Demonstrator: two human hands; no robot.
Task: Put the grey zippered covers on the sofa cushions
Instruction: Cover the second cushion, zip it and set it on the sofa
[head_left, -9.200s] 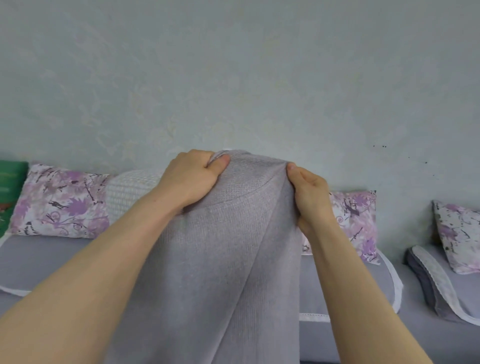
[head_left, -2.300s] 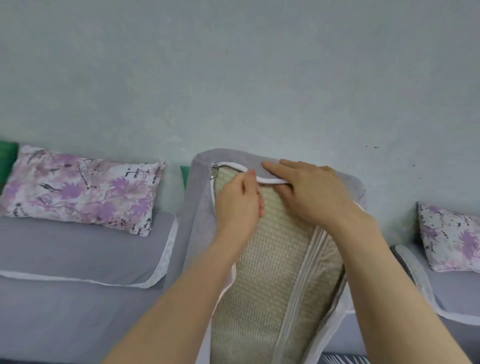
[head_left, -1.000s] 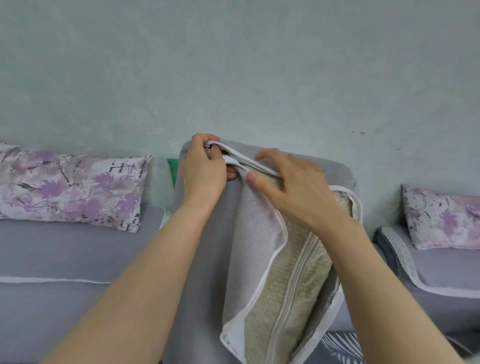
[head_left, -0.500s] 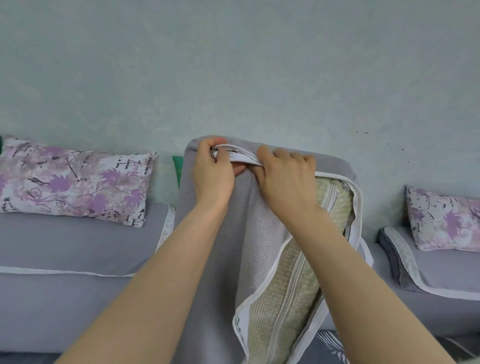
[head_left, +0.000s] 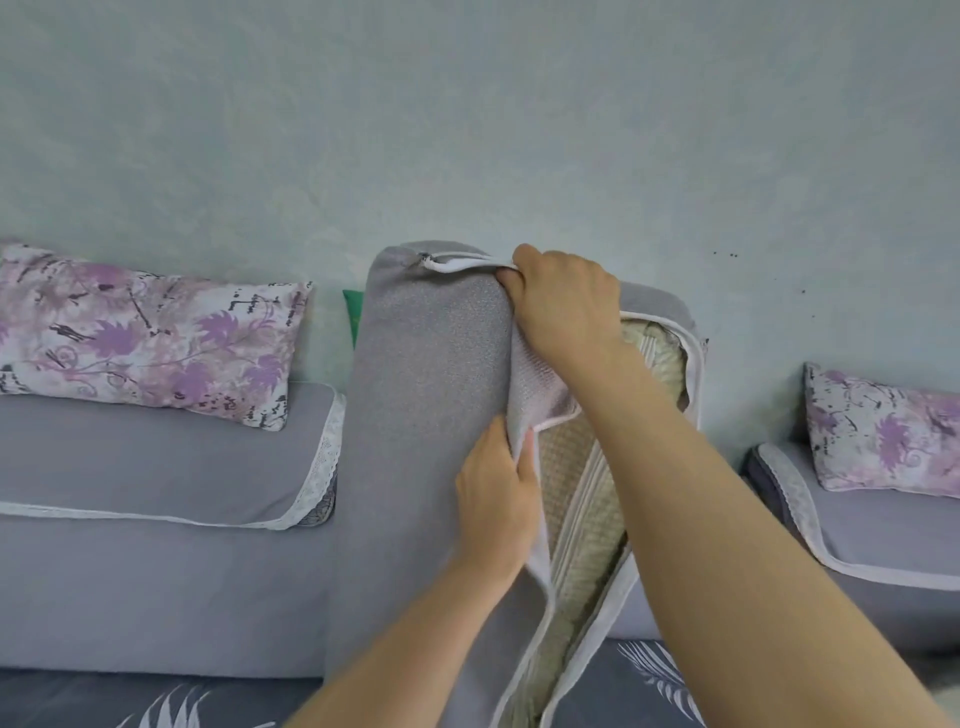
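The person is showing two slim, smooth arms, bare along their whole visible length: the left forearm entering at lower centre, the right forearm at lower right. The left grip and right grip are showing bare too.

The cushion stands on end in front of the sofa, leaning slightly right. Its beige quilted surface shows through a long gap. The grey cover is drawn over its top and left side. Along the right the cover hangs open, its white-edged flap folded back. The zip is closed only at the top left corner.
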